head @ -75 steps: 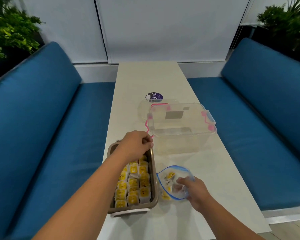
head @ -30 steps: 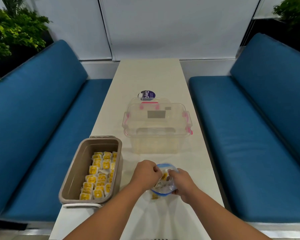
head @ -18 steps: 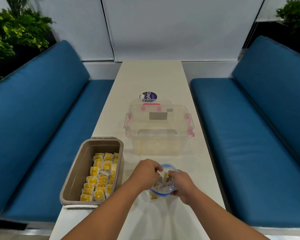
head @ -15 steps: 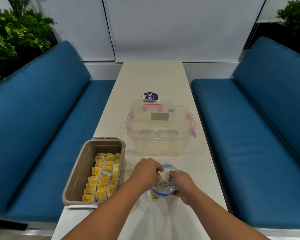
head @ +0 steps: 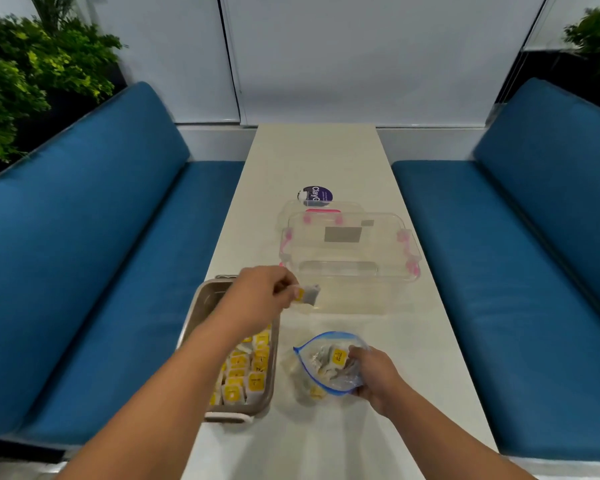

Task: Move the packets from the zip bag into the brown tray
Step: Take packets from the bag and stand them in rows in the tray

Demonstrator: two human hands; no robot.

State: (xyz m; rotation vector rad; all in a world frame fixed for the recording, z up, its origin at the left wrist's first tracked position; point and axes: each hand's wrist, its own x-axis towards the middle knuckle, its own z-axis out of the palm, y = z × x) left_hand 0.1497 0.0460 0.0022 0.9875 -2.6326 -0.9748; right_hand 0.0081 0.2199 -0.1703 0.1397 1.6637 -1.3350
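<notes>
Now that L hand (head: 262, 294) has left the zip bag (head: 326, 368): one pkt (head: 307, 295) is out & in the air, not yet set down.
Head view, landmark: brown tray (head: 199, 303); all places given off it.
L hand: raised over tray's far R corner; thumb & fingers pinch the pkt by one edge, grip clamped on it.
Held pkt: hangs just past tray's R rim, in front of the clear box (head: 350, 271); yellow label shows, rest blurred.
Change: 0.5 s back both hands were together at the bag mouth, R of tray. L has since come up & across toward tray w/ the pkt.
R hand (head: 374, 375): R of tray, fingers curled round the bag's rim & side, keeping the mouth open.
Zip bag: on table (head: 312, 157) just R of tray's near half, mouth gaping. More pkts (head: 338, 356) inside, count unclear.
Tray fill: rows of yellow pkts (head: 246, 372) in near half; far half looks bare, partly hid by L forearm.
Meaning for task: pull-out is done for this pkt, drop comes next, prob. into the free far half. Job well along but not finished, bag not empty.
Beyond tray: clear box w/ pink clips, its lid (head: 323, 206) & a purple disc (head: 315, 195) behind. Not part of the job.
</notes>
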